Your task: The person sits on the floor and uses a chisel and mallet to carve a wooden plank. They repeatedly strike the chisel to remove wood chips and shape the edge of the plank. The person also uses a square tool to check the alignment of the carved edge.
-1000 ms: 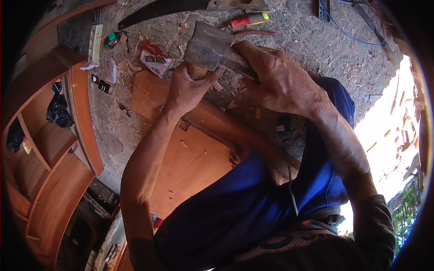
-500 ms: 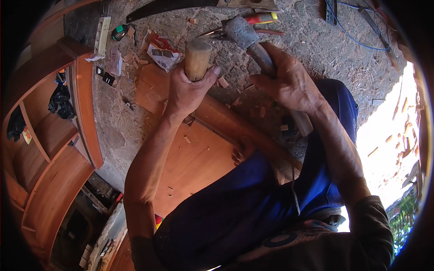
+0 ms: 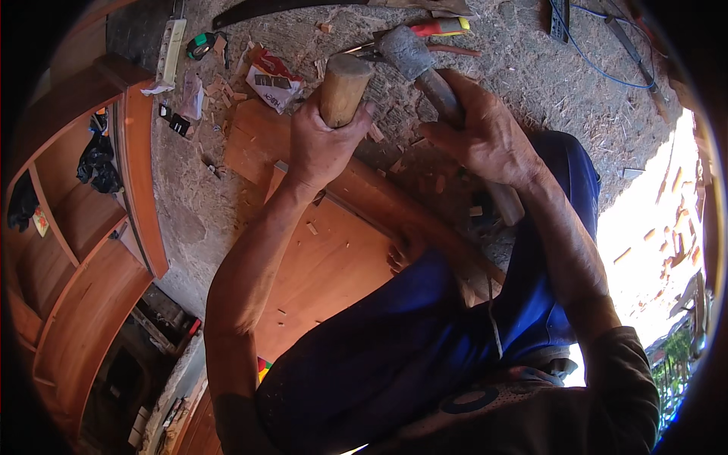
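My left hand (image 3: 322,148) is wrapped around a thick, round wooden tool handle (image 3: 345,91) held upright; its lower end is hidden behind the hand and wrist. Opposite it, my right hand (image 3: 485,136) grips a hammer (image 3: 441,98) by its wooden handle, close below the grey, worn metal head (image 3: 408,51). The hammer head and the top of the wooden handle are apart. Beneath both hands a long reddish-brown wooden board (image 3: 379,199) runs diagonally, beside a wide wooden panel (image 3: 318,265). Wood chips lie on both.
A wooden shelf unit (image 3: 142,182) stands at left near a power strip (image 3: 171,53) and tape measure (image 3: 201,45). Beyond my hands lie a saw (image 3: 280,13), a red-and-yellow handled screwdriver (image 3: 440,28) and a torn packet (image 3: 274,82). My bent knee (image 3: 565,167) is at right.
My left hand has shifted to the right with the wooden handle, bringing it closer to the hammer head. The right hand and hammer have hardly moved.
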A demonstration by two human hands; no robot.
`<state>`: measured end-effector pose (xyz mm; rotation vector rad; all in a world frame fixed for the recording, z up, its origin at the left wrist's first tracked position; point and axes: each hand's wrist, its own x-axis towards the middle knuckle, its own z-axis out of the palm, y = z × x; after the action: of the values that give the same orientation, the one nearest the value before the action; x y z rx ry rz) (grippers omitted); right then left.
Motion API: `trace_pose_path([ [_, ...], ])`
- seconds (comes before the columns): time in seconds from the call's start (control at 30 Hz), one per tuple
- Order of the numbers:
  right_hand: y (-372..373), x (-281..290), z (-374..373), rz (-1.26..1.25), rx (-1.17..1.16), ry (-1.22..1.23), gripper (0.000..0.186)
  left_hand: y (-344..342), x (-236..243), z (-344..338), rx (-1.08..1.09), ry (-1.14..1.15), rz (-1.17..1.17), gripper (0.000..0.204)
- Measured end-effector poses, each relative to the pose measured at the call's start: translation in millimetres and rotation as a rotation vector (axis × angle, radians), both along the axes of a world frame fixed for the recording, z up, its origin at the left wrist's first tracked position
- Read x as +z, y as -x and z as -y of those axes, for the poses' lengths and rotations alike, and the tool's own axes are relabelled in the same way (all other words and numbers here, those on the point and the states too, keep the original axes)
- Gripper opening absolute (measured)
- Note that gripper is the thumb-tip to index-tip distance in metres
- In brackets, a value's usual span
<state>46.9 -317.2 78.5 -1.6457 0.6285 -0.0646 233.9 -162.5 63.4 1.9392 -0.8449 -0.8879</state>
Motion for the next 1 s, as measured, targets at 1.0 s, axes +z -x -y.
trace_pose_path([
  [1.0,-5.7,35.2,40.2,-0.095,0.113,0.216,0.046,-0.1,-13.5,10.3,-0.073,-0.122,-0.205,0.021],
])
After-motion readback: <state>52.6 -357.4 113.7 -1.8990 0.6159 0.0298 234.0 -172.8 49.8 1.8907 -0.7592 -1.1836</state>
